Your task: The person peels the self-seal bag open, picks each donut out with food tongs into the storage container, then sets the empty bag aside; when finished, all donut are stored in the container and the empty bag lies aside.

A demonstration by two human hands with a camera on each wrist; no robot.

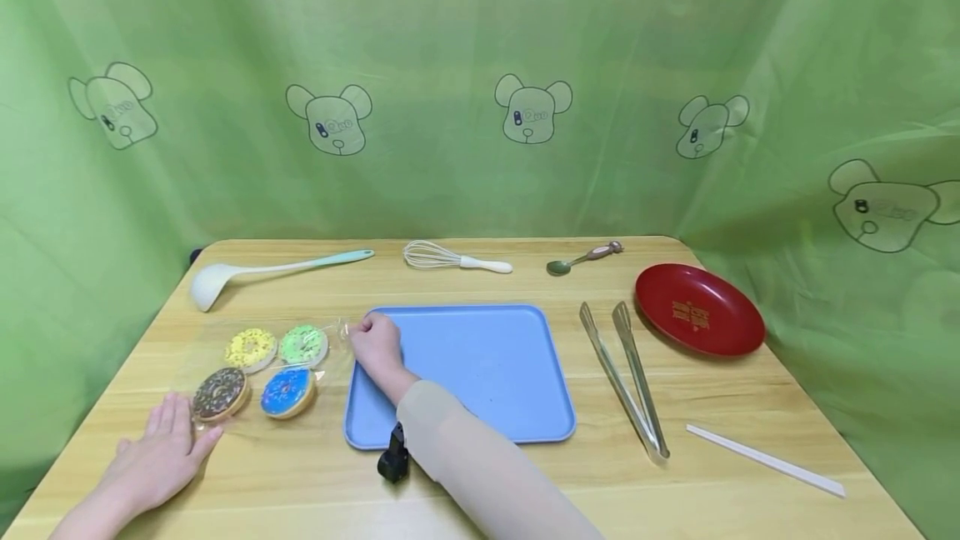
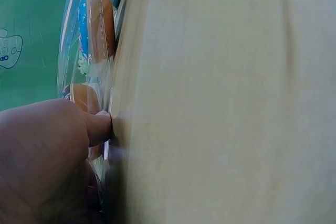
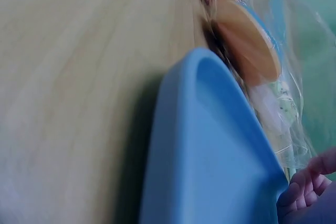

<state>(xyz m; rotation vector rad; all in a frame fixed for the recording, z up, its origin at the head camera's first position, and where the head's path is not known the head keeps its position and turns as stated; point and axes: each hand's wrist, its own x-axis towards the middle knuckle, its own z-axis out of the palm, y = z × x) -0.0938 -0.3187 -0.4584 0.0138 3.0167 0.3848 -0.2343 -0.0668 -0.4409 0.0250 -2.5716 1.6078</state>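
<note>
A clear plastic bag [image 1: 341,357] lies on the table with several toy donuts in it: a yellow donut [image 1: 251,349], a green donut [image 1: 303,345], a chocolate-brown donut [image 1: 220,394] and a blue donut [image 1: 288,392]. My left hand [image 1: 153,452] rests on the table with straight fingers, touching the bag's near left edge beside the brown donut. At the bag's right end, my right hand [image 1: 377,348] pinches the plastic with curled fingers, over the left rim of a blue tray [image 1: 480,373]. In the right wrist view, the bag [image 3: 310,77] stands slightly raised near these fingers.
Along the back lie a ladle [image 1: 213,282], a whisk [image 1: 435,256] and a spoon [image 1: 559,267]. Right of the tray are metal tongs [image 1: 611,369], a red plate [image 1: 720,311] and a thin white stick [image 1: 765,460]. Green curtains [image 1: 442,182] hang behind the table.
</note>
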